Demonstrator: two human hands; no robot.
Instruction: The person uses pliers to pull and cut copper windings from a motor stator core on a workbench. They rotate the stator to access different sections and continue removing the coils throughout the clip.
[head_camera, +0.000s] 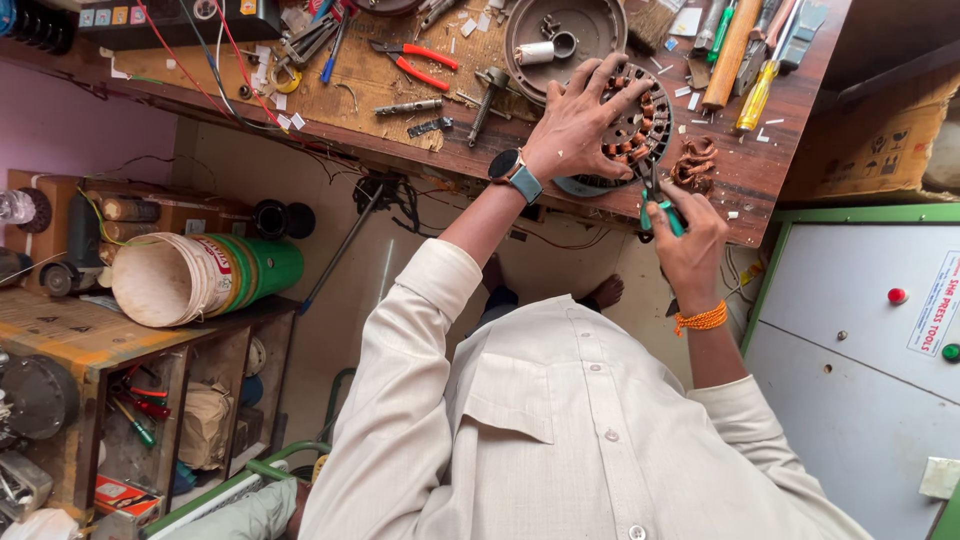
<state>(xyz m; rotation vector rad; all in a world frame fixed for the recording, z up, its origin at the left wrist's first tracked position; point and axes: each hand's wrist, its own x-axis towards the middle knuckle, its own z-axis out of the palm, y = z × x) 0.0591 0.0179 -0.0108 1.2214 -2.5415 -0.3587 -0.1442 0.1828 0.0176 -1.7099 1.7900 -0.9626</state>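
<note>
A round motor stator (636, 128) with copper windings lies at the near edge of the wooden workbench (400, 110). My left hand (578, 122), with a watch on the wrist, lies spread on top of the stator and holds it down. My right hand (688, 232) grips green-handled cutters (658, 205), whose jaws reach into the windings at the stator's near rim. A small heap of cut copper wire (694, 162) lies just to the right of the stator.
Red-handled pliers (418, 60), screwdrivers (752, 98), a bolt and a round metal cover (562, 32) with a white spool lie on the bench. A grey machine cabinet (860, 340) stands at right. A green-and-white bucket (200, 276) lies on a shelf at left.
</note>
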